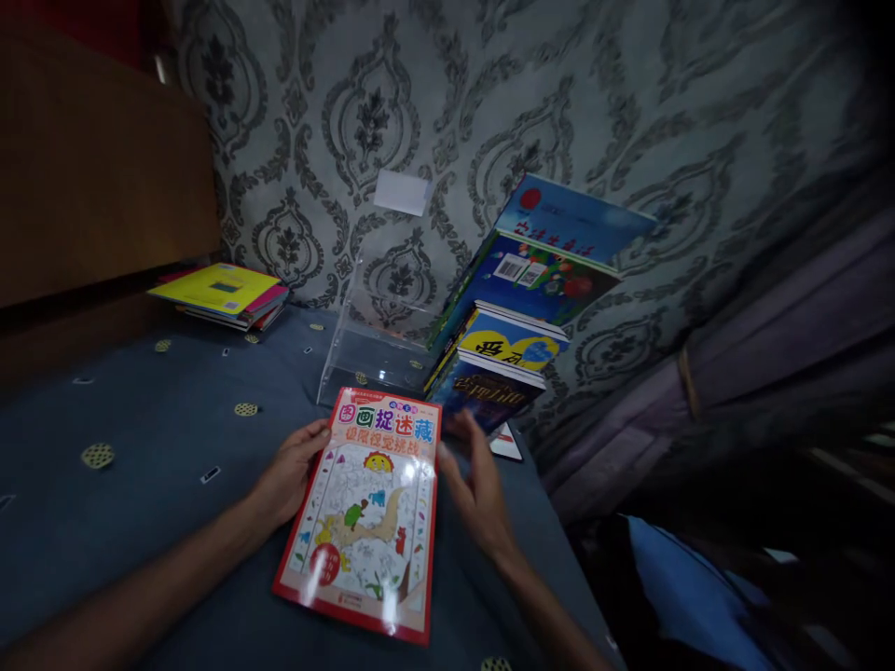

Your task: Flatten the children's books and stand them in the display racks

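Observation:
A red-bordered picture book (370, 522) with Chinese lettering and cartoon animals faces me, tilted a little, in the lower middle. My left hand (290, 471) is closed on its upper left edge, thumb over the cover. My right hand (479, 499) is beside the right edge, fingers apart and slightly blurred; its thumb is close to the cover edge, and I cannot tell if it touches. Just behind the book stands a clear acrylic book rack (381, 359). Several upright books (493, 391) lean in its right part, with taller blue books (552, 266) at the back.
A stack of books with a yellow one on top (220, 287) lies at the left by the wall. Patterned blue-grey cloth (174, 410) covers the surface. Above the rack, a white card (402, 192) shows against the wallpaper. A purple curtain (734, 354) hangs at the right.

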A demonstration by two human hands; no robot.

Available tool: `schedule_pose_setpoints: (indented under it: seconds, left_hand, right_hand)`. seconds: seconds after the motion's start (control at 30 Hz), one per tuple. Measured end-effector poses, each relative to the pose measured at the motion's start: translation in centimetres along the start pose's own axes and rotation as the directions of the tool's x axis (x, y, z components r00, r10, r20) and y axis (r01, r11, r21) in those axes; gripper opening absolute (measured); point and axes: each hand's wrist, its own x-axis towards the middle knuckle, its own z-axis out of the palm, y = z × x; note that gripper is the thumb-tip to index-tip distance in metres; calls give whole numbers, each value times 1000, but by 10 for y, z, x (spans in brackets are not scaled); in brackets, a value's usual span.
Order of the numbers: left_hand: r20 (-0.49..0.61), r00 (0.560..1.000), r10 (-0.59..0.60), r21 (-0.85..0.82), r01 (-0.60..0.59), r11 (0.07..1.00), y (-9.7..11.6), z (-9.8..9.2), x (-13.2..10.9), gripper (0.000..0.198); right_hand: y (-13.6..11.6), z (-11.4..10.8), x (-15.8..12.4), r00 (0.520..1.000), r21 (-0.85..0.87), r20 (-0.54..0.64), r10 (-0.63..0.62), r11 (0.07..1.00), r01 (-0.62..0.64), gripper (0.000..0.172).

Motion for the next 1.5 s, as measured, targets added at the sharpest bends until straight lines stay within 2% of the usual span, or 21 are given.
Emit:
schedule_pose_setpoints:
  seconds: [0.03,0.07,0.13,0.2,0.3,0.47,0.57,0.7,0.87,0.97,1.1,1.27,1.43,1.5]
  left_hand:
    - [-4,1000,20,3,-19,1000,3,0,0,20]
    - [-10,999,41,10,-41,999,6,0,0,20]
    - [-17,996,89,23,-89,996,10,2,0,20]
    - [-34,989,146,21,-145,989,14,5,-1,21]
    - [-66,971,231,30,-229,973,22,14,-4,24]
    - [-27,922,387,114,-382,917,39,25,-10,37]
    - [-18,905,425,197,-413,889,43,17,-13,41]
    - [-22,904,427,390,-386,836,39,-1,-21,33]
    - [77,859,506,595,-447,668,34,-2,-36,32]
    - [107,841,531,677,-452,580,33,-3,-43,30]
    - [132,820,556,758,-445,477,34,-13,-48,30]
    - [217,806,551,839,-443,317,40,-24,-49,37]
    - [274,817,507,898,-406,169,48,-20,-52,47]
    - [321,795,514,908,-414,74,52,-17,-52,49]
  right_hand:
    - [0,9,-9,991,149,100,89,983,-104,56]
    - [-1,16,-15,962,260,231,145,944,-205,57]
    - [-2,25,-19,895,386,410,177,855,-346,58]
    - [-7,27,-14,864,430,471,179,808,-402,58]
    - [-21,21,0,865,455,474,166,794,-402,55]
    - [-48,16,8,913,513,407,24,821,-250,45]
    - [-52,17,1,936,503,352,-19,847,-173,41]
    - [-50,18,-7,940,480,341,-34,866,-142,35]
    - [-50,23,-14,958,475,285,-40,874,-105,29]
    - [-49,31,-24,985,400,172,-15,915,-56,25]
    - [-46,40,-39,999,290,48,-25,957,10,24]
    - [-49,37,-44,998,251,20,-62,966,55,22]
    - [-50,34,-40,997,193,-16,-73,978,75,21]
    - [-48,36,-38,996,186,-21,-91,978,94,21]
